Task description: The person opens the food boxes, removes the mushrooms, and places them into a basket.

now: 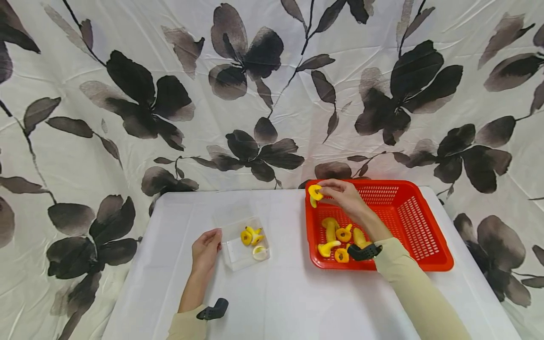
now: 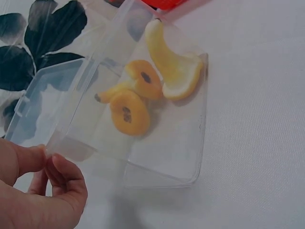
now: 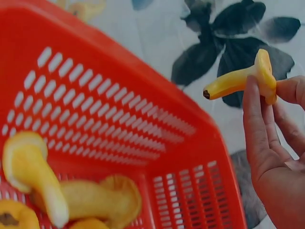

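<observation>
My right hand [image 1: 347, 199] pinches a yellow mushroom [image 1: 315, 191] by its cap over the back left corner of a red plastic basket [image 1: 418, 208]. In the right wrist view, the stem of this mushroom points left, with a dark tip. Several other yellow mushrooms [image 1: 329, 228] lie in the left part of the basket, some partly hidden by the right forearm. My left hand [image 1: 205, 249] pinches the left edge of a clear plastic container [image 2: 164, 164] between thumb and fingers. Inside the container lie a few yellow mushrooms [image 2: 129, 114], one of them paler [image 2: 178, 78].
A translucent lid flap [image 2: 45, 102] extends from the container's far side. Both things stand on a white-covered table [image 1: 280, 302], the container left and the basket right. Behind the table hangs a floral cloth [image 1: 255, 108].
</observation>
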### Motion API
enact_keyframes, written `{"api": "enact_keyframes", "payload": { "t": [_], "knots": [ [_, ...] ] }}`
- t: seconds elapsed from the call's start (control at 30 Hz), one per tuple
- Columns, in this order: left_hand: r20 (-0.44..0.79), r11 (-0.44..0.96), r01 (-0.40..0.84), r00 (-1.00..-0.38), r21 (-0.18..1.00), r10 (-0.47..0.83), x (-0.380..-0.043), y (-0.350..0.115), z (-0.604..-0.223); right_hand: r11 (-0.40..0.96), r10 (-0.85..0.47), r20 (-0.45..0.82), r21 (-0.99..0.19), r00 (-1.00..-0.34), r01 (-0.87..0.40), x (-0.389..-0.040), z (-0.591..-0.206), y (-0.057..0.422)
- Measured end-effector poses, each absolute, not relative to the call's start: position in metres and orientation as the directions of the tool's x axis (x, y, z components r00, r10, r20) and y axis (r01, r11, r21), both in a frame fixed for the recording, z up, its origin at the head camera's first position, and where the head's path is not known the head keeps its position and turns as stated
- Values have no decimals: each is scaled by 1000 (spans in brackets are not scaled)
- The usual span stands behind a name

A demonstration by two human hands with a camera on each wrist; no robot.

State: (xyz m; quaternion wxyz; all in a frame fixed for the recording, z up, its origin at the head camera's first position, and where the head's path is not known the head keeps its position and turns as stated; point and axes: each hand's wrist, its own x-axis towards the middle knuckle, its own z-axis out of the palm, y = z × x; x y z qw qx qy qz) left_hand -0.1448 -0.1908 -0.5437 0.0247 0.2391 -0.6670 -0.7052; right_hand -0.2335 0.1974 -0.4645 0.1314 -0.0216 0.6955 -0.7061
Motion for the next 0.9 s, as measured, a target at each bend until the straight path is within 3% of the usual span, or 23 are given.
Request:
{"api": "enact_keyframes", "payload": {
  "t": [0.6, 0.9],
  "knots": [
    [-312, -92, -299, -888, 950, -336, -142, -191, -535, 96, -127, -164, -984, -978, 153, -245, -495, 225],
    [-294, -83, -283, -887, 956, -355, -140, -191, -543, 222, -134, -185, -963, -974, 152, -246, -515, 227]
  ]
}}
